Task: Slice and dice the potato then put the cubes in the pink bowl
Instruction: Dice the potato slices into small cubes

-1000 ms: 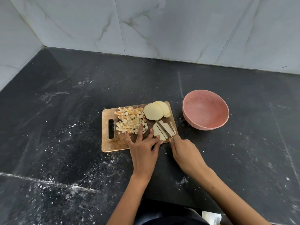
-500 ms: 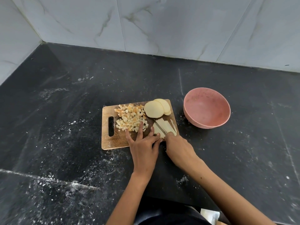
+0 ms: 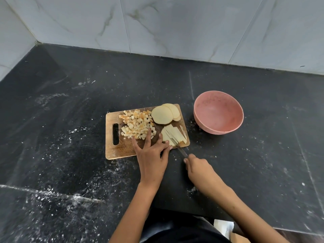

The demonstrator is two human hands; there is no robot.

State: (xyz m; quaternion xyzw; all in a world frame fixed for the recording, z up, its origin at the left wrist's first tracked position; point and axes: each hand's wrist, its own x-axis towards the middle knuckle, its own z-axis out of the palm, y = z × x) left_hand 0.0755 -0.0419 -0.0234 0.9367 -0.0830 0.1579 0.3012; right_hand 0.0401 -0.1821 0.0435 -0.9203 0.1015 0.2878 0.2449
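A wooden cutting board (image 3: pixel 122 148) lies near the middle of the dark countertop (image 3: pixel 70 155), its handle slot toward the left edge. A pile of potato cubes (image 3: pixel 137 126) covers the board's far left part, and round potato slices (image 3: pixel 164 114) overlap at its far right corner. Potato strips (image 3: pixel 173 135) lie at the board's near right corner. The left hand (image 3: pixel 151 155) rests on the board with fingers straight and spread, fingertips touching the cubes and the strips. The right hand (image 3: pixel 198 168), off the board's near edge, is curled around the handle of a knife (image 3: pixel 178 148) whose blade lies across the strips. The pink bowl (image 3: pixel 219 113) stands on the countertop just beside the board's right edge.
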